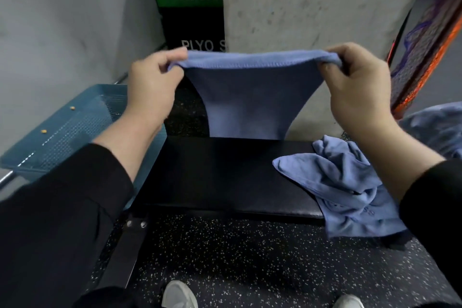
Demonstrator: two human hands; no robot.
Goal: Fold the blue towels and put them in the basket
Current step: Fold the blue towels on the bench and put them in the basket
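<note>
Two hands hold one blue towel (246,97) stretched in the air above the far edge of a black padded bench (220,177), its stitched top hem pulled nearly level and its lower end hanging down to about the bench's far edge. The left hand (152,87) pinches the towel's left top corner between thumb and curled fingers; the right hand (360,87) is closed around the bunched right top corner. The hands are well apart, each clamped on its own corner, and both arms wear black sleeves (62,207).

A second blue towel (350,187) lies crumpled at the right end of the bench, spilling over its near edge; faint printing on it is too small to read. More blue cloth (440,125) sits past the bench's right end, partly cut off by the frame.

A blue plastic basket (65,132) with a perforated bottom stands just beside the bench's left end, partly hidden behind the left forearm, with two small yellowish specks inside.

Behind the held towel, stacked foam boxes (190,2) in green and black carry white lettering: "PLYO S" on the top green one and on the black one, and "OFTBOX" upside down on the middle green one, all partly hidden by a grey concrete pillar (312,0). The floor (250,257) is black speckled rubber, with two pale shoe tips (178,294) at the bottom edge.
</note>
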